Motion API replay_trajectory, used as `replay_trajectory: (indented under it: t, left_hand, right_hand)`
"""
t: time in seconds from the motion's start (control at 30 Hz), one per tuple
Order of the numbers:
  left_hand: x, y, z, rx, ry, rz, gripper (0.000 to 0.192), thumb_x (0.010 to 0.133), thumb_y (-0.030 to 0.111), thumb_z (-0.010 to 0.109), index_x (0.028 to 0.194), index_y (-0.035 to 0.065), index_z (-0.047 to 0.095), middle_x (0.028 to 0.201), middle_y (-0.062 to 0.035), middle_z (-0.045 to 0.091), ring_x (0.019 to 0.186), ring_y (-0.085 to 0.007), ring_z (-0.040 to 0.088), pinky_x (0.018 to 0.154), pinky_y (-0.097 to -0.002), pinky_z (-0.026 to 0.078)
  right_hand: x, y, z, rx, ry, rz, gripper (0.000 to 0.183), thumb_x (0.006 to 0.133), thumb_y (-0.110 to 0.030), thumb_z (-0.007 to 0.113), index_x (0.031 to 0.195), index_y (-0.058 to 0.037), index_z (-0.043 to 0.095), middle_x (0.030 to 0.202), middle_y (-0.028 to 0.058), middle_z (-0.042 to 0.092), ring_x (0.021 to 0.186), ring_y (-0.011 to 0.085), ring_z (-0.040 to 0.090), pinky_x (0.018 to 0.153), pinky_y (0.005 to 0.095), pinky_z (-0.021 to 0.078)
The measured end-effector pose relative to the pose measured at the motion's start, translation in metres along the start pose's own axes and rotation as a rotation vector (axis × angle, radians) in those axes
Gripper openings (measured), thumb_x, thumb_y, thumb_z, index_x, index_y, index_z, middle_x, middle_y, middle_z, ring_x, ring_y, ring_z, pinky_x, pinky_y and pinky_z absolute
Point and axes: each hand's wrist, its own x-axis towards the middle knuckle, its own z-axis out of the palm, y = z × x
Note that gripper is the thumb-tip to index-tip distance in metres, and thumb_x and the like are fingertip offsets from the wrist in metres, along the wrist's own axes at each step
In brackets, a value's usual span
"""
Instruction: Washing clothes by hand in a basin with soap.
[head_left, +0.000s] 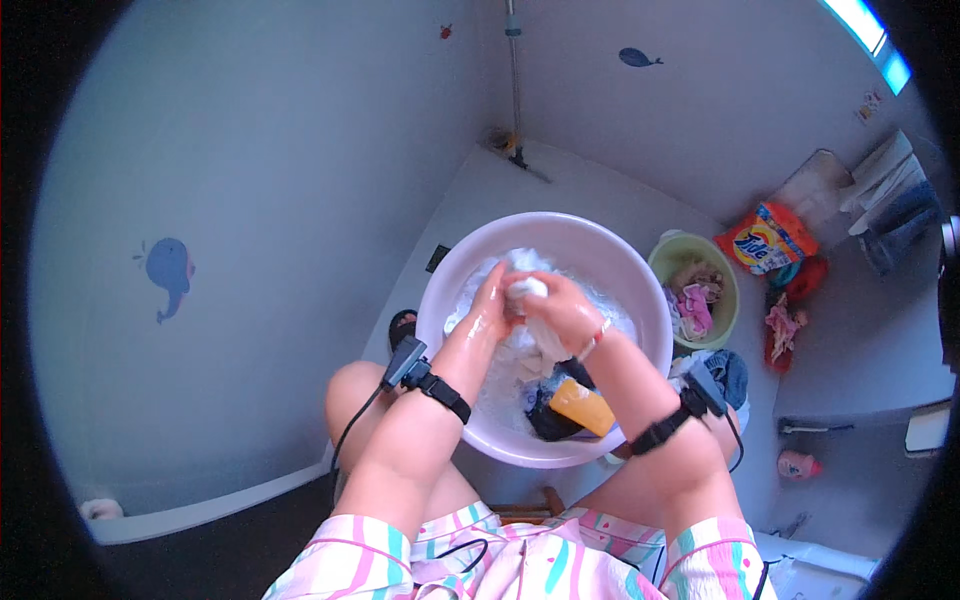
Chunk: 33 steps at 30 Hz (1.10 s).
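Note:
Over a large pink plastic basin (544, 453) of sudsy water, my wet hands meet on a bunched white cloth (527, 288). My left hand (491, 304) is at the cloth's left side, its fingers partly hidden. My right hand (562, 307) curls round the cloth from the right, and a wet part hangs below it. More white fabric (529, 260) lies in the water behind my hands. Nearer to me in the basin are a dark cloth (551, 420) and a yellow-orange block-like object (582, 406), partly under my right forearm.
Right of the basin stands a green tub (731, 319) with pink clothes, and denim (726, 377) lies below it. A Tide detergent bag (769, 238) stands by the right wall. A squeegee-like pole tool (515, 90) leans in the far corner. A dark slipper (403, 326) is at left.

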Motion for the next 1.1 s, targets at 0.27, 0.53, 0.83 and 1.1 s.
replay_trajectory:
  t: [0.27,0.53,0.83,1.1]
  left_hand:
    - [-0.047,-0.007,0.000,-0.118,-0.272,0.018,0.041,0.092,0.050,0.061,0.110,0.0134,0.061,0.096,-0.0072,0.065,0.083,-0.0174,0.065,0.069,-0.0309,0.055]
    - [-0.018,-0.027,0.009,-0.219,-0.338,0.006,0.040,0.096,0.044,0.054,0.114,0.0097,0.060,0.102,-0.0101,0.067,0.092,-0.0249,0.066,0.083,-0.0407,0.054]
    - [-0.035,-0.008,0.023,0.174,-0.069,0.189,0.035,0.100,0.032,0.050,0.118,0.0035,0.059,0.110,-0.0112,0.067,0.099,-0.0235,0.067,0.084,-0.0387,0.056]
    - [-0.004,-0.033,0.001,1.633,0.279,0.476,0.085,0.083,0.022,0.065,0.151,0.0028,0.018,0.146,-0.0348,0.026,0.127,-0.0525,0.041,0.108,-0.0501,0.037]
  right_hand:
    - [-0.076,-0.001,0.047,-0.474,0.015,-0.514,0.030,0.081,-0.019,0.072,0.108,-0.0078,0.068,0.105,0.0150,0.056,0.099,0.0316,0.058,0.093,0.0375,0.0455]
    - [-0.037,-0.002,0.032,-0.777,0.540,-0.347,0.035,0.085,-0.039,0.067,0.092,-0.0055,0.073,0.088,0.0245,0.068,0.085,0.0396,0.066,0.080,0.0454,0.0514]
    - [0.023,0.031,-0.068,-0.568,0.700,-0.201,0.044,0.088,-0.044,0.061,0.095,-0.0022,0.072,0.093,0.0237,0.069,0.095,0.0412,0.065,0.085,0.0467,0.0496]
    - [0.049,0.073,-0.033,-1.208,-0.002,0.062,0.073,0.080,-0.026,0.068,0.146,-0.0147,0.038,0.146,0.0248,0.039,0.117,0.0436,0.056,0.102,0.0451,0.0455]
